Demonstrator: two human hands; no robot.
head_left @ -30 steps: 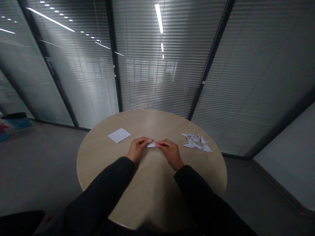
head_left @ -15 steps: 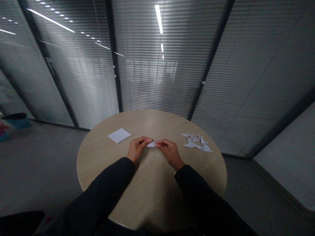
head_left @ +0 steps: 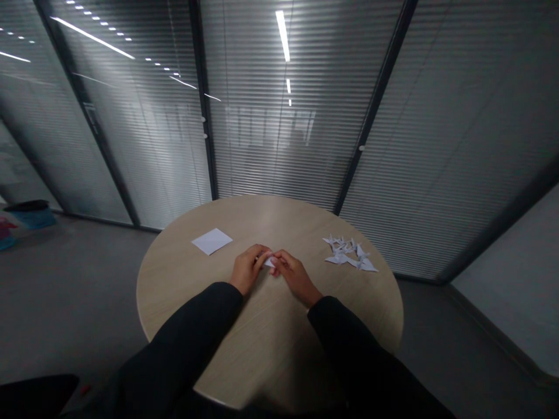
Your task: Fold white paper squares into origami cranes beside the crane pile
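Folded white paper sits between left hand and right hand, each grip closed on it, at the middle of the tabletop. A flat white sheet lies left, clustered paper figures right. On the floor, far left, stands a blue bin, contents indiscernible.

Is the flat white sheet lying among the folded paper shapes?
No: the folded paper shapes lie to the right of the right hand, the flat white sheet to the left of the left hand.

Small folded white paper, partly hidden, held between hands.
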